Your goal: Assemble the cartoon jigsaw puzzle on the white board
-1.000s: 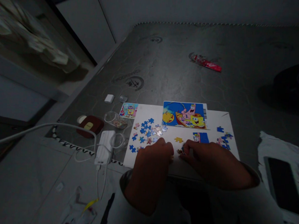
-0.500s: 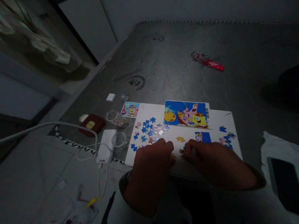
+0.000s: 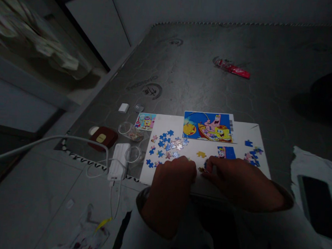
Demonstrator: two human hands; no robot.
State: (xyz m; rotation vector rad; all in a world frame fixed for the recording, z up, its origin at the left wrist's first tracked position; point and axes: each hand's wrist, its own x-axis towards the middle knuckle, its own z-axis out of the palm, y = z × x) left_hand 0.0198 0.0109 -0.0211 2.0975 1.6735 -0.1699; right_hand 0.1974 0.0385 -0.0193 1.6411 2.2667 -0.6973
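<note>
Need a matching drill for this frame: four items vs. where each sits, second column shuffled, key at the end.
Items
1. red wrapper
2. yellow puzzle piece
3. small cartoon card
4. phone

Places
A. on the white cloth at the right edge
B. off the white board, beside its far left corner
C. alone on the dark surface, far side
D. on the white board, just past the left hand and right hand

Pairs: 1-C, 2-D, 3-B, 4-A
</note>
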